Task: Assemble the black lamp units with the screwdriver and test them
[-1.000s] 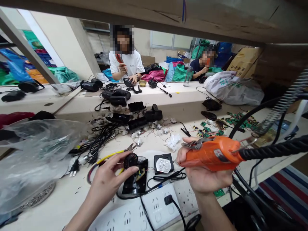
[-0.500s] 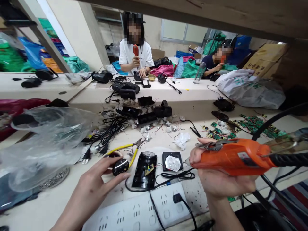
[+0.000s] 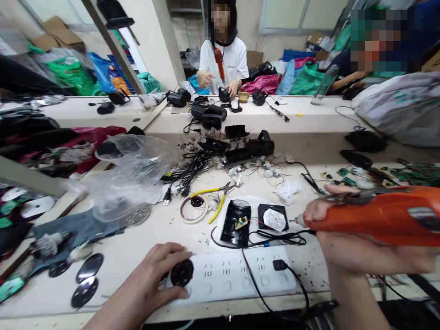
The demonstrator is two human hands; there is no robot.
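My left hand (image 3: 147, 279) pinches a small round black disc (image 3: 182, 273) between thumb and fingers, just over the left end of a white power strip (image 3: 233, 270). In my right hand (image 3: 354, 256) is an orange electric screwdriver (image 3: 374, 215), its tip pointing left. Left of that tip lies a square black piece with a white LED plate (image 3: 274, 219). Beside it is an open black housing half (image 3: 235, 229) with a small circuit board (image 3: 241, 223) inside. Thin wires run between the two.
Yellow-handled pliers (image 3: 217, 208) and a tape roll (image 3: 184, 215) lie behind the strip. Black discs (image 3: 90, 268) sit at the left edge, near a clear plastic bag (image 3: 127, 188). Green circuit boards (image 3: 412, 174) are piled right. Two people work across the table.
My left hand, holding the disc, has moved from beside the pliers toward the table's front edge, over the power strip. The view has swung left. The screwdriver stays in my right hand.
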